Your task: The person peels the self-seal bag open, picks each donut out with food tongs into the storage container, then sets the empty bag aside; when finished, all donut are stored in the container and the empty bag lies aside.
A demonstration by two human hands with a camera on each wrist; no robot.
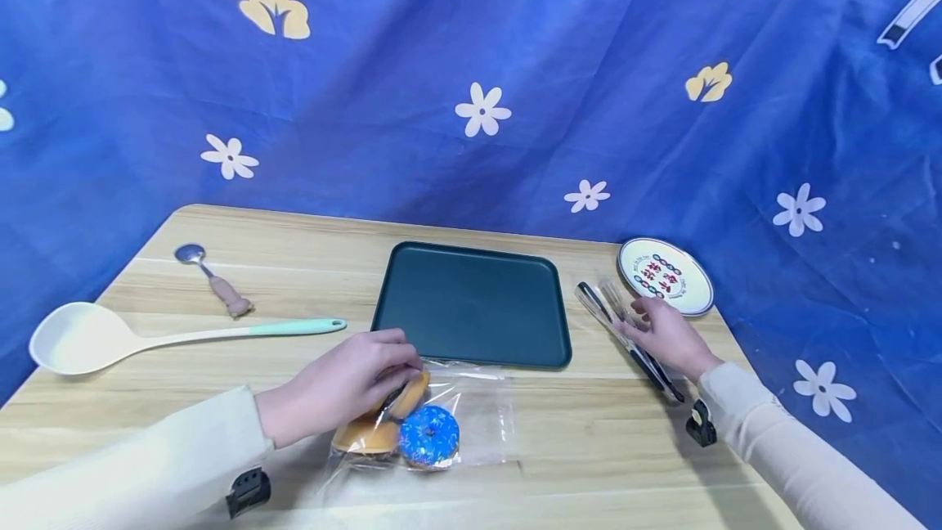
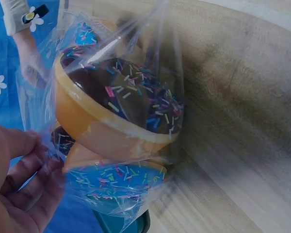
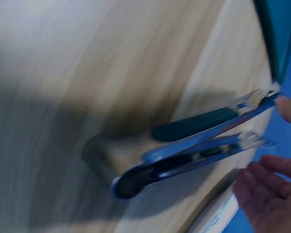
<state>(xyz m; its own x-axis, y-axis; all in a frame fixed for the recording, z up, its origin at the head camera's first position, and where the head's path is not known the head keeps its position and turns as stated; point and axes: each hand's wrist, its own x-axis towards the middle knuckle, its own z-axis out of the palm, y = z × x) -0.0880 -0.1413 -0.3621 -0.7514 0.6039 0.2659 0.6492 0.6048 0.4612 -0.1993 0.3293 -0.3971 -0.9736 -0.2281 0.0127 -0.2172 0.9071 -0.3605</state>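
My left hand (image 1: 356, 383) pinches the edge of a clear plastic bag (image 1: 486, 424) near the front of the table. Inside the bag are several toy donuts; one with blue icing and sprinkles (image 1: 429, 436) shows plainly. A chocolate-iced donut (image 2: 121, 92) fills the middle of the left wrist view. On the right, my right hand (image 1: 670, 338) is spread at the tip end of metal tongs (image 1: 648, 366) with dark handles. Its thumb and fingers lie on either side of the tongs' tips, uncurled. The tongs (image 3: 194, 150) rest on the wood with their arms apart.
A dark green tray (image 1: 471, 301) lies at the table's middle, just behind the bag. Beyond the tongs is a white patterned plate (image 1: 688, 289). At the left lie a white ladle with a mint handle (image 1: 81, 339) and a small spoon (image 1: 217, 285). Blue cloth hangs behind.
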